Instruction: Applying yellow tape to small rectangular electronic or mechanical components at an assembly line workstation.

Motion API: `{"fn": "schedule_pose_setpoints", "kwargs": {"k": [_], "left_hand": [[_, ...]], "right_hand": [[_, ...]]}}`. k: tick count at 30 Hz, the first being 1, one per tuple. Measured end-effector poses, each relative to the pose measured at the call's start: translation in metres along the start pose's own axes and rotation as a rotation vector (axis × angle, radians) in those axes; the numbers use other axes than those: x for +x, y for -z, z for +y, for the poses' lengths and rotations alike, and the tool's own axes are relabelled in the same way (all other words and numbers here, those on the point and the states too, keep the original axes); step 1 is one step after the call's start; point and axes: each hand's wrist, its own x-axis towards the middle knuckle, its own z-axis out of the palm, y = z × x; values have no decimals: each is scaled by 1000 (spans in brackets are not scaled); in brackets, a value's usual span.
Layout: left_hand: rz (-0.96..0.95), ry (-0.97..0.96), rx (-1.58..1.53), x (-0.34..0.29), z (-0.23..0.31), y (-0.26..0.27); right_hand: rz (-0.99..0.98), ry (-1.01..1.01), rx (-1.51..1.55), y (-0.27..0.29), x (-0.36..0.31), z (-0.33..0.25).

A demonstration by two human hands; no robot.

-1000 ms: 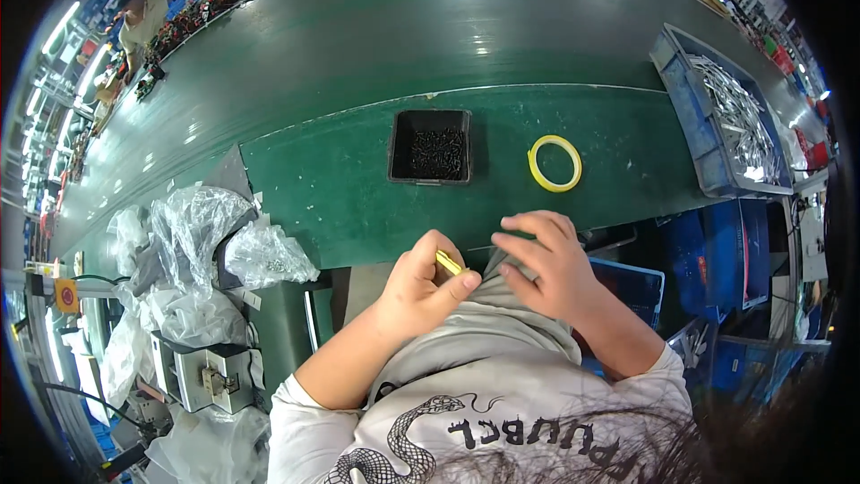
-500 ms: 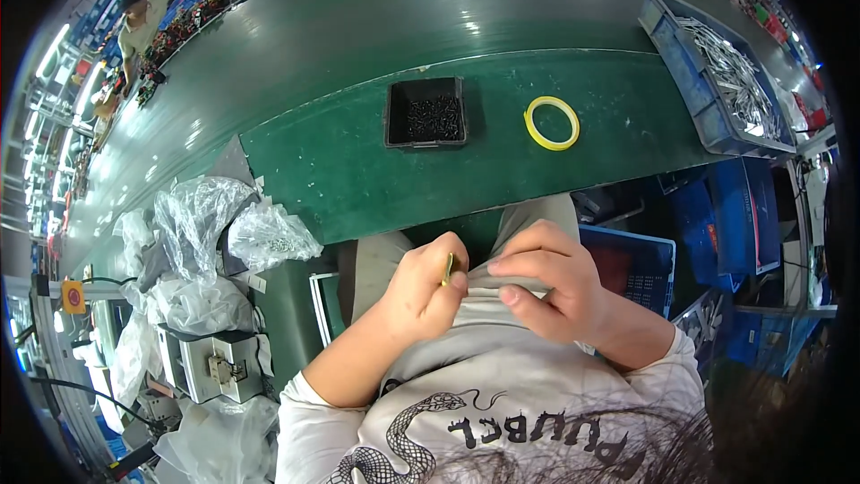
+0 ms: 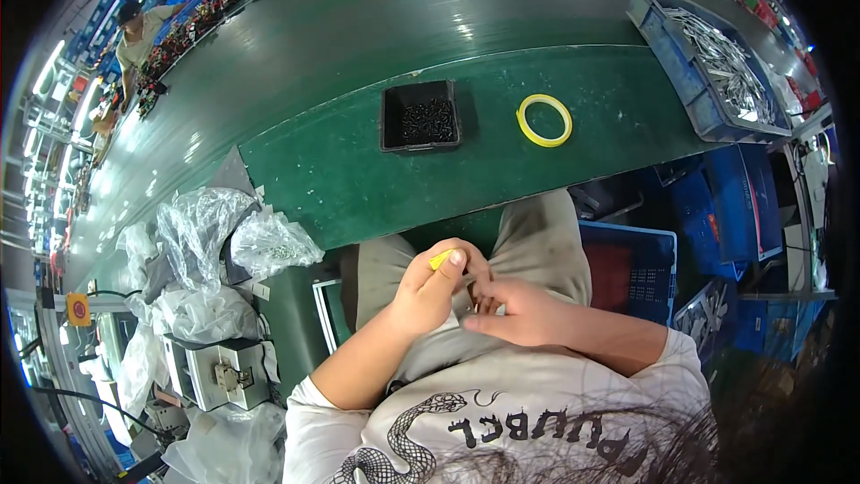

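My left hand [image 3: 432, 294] is closed, with the thumb pressing a small flat yellow piece [image 3: 440, 259] against the fingers. Its kind is too small to make out, though its colour resembles that of the yellow tape roll [image 3: 544, 120] lying on the green table. Against the left fingertips, above my lap, my right hand [image 3: 524, 309] has its fingers bent together. Anything between those right fingertips is hidden. A black square tray [image 3: 387, 136] of small dark parts stands on the table ahead of both hands.
A blue-grey crate [image 3: 683, 94] of thin silvery parts sits at the table's right end. Clear plastic bags [image 3: 273, 242] and a grey metal device [image 3: 224, 367] are at my left. Below the table at right is a blue crate [image 3: 674, 260]. A person [image 3: 134, 40] works far left.
My right hand has moved left to meet my left hand, its fingers curling in. The left hand has turned, so the yellow piece shows its flat face instead of an edge.
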Motion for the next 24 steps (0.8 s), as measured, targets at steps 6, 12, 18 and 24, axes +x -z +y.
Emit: {"fn": "schedule_pose_setpoints", "kwargs": {"k": [6, 12, 18, 24], "left_hand": [[182, 33, -62, 8, -11, -6], [300, -10, -30, 6, -10, -1], [351, 251, -166, 21, -17, 0], [291, 179, 421, 18, -14, -11]], "right_hand": [[61, -17, -193, 9, 1, -10], [72, -14, -122, 23, -3, -3], [186, 137, -353, 34, -11, 21], [227, 158, -504, 46, -22, 45]]}}
